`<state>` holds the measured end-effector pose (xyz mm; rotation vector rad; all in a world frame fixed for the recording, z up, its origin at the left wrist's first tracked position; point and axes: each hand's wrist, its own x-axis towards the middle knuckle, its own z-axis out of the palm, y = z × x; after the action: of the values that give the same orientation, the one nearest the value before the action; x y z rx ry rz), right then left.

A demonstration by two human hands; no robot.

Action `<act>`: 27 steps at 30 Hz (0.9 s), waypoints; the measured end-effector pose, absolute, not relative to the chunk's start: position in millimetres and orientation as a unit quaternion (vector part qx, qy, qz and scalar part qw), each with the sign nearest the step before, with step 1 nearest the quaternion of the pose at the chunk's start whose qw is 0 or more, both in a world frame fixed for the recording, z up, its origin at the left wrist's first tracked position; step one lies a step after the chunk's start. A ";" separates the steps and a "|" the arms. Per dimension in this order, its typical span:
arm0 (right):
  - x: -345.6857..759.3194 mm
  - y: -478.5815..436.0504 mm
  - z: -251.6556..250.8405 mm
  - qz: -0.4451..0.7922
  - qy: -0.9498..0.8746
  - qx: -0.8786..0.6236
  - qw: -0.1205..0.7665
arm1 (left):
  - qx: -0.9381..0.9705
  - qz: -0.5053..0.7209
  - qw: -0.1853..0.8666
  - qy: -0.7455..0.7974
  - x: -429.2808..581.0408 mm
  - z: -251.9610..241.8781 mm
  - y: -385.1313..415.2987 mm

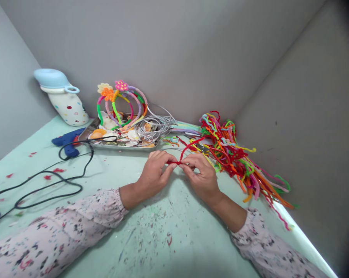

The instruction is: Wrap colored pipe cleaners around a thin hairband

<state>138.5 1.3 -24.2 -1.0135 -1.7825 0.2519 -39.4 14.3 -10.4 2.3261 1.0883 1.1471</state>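
Note:
Both hands meet over the middle of the table, pinching a red pipe cleaner (188, 146). My left hand (156, 172) is closed, thumb and forefinger on the red strand at its left part. My right hand (201, 178) is closed too, its fingertips gripping the strand just to the right. Between the two pinches the pipe cleaner bends, and one free end rises up and to the right toward the pile. What lies inside the curled fingers is hidden.
A metal tray (119, 147) holds shells, coiled grey wire (158, 125) and flowered pipe-cleaner hoops (125, 102). Left are a blue glue gun (68, 139), its black cord (61, 179) and a water bottle (65, 100). Colourful pipe cleaners (235, 154) pile up at right against the wall.

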 end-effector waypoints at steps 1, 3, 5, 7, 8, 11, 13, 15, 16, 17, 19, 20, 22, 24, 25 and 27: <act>138.5 1.4 -24.3 0.102 -0.741 -0.421 0.512 | 0.816 0.404 0.162 0.381 -39.4 -10.6 14.4; 138.6 1.6 -24.3 0.099 -0.741 -0.424 0.512 | 0.816 0.403 0.160 0.382 -39.3 -10.7 14.4; 138.6 1.6 -24.0 0.097 -0.740 -0.429 0.508 | 0.817 0.401 0.157 0.384 -39.3 -10.5 14.1; 138.8 1.3 -23.7 0.097 -0.742 -0.434 0.502 | 0.818 0.398 0.154 0.385 -39.3 -10.2 13.9; 138.9 1.1 -23.6 0.099 -0.743 -0.437 0.498 | 0.819 0.397 0.153 0.385 -39.3 -10.1 13.8; 139.1 0.8 -23.4 0.106 -0.747 -0.439 0.488 | 0.821 0.393 0.149 0.386 -39.4 -10.4 13.7; 139.0 0.9 -23.3 0.110 -0.750 -0.437 0.483 | 0.822 0.393 0.146 0.386 -39.5 -10.8 13.8; 138.8 1.2 -22.9 0.111 -0.753 -0.435 0.481 | 0.822 0.393 0.143 0.386 -39.6 -11.1 13.9; 138.7 1.3 -22.7 0.113 -0.754 -0.435 0.479 | 0.823 0.392 0.141 0.386 -39.6 -11.2 13.9; 138.6 1.3 -22.3 0.117 -0.754 -0.436 0.476 | 0.824 0.390 0.139 0.386 -39.6 -11.2 14.0; 138.7 1.2 -21.4 0.130 -0.757 -0.442 0.463 | 0.827 0.386 0.133 0.387 -39.5 -11.2 14.1; 138.9 1.2 -20.8 0.136 -0.760 -0.446 0.454 | 0.829 0.382 0.129 0.387 -39.4 -11.2 14.1; 139.6 1.2 -19.8 0.141 -0.769 -0.448 0.434 | 0.833 0.375 0.121 0.388 -39.3 -11.2 14.1; 140.2 1.5 -19.1 0.141 -0.777 -0.447 0.420 | 0.836 0.370 0.115 0.389 -39.2 -11.3 14.0; 140.4 1.8 -19.2 0.142 -0.778 -0.447 0.418 | 0.836 0.369 0.113 0.389 -39.2 -11.3 14.0; 140.3 2.2 -20.0 0.147 -0.772 -0.450 0.425 | 0.836 0.370 0.113 0.389 -39.2 -11.3 14.2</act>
<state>140.3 2.2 -20.0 -1.1254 -1.9308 0.3669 -39.2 14.2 -11.3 2.4527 1.1425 1.0867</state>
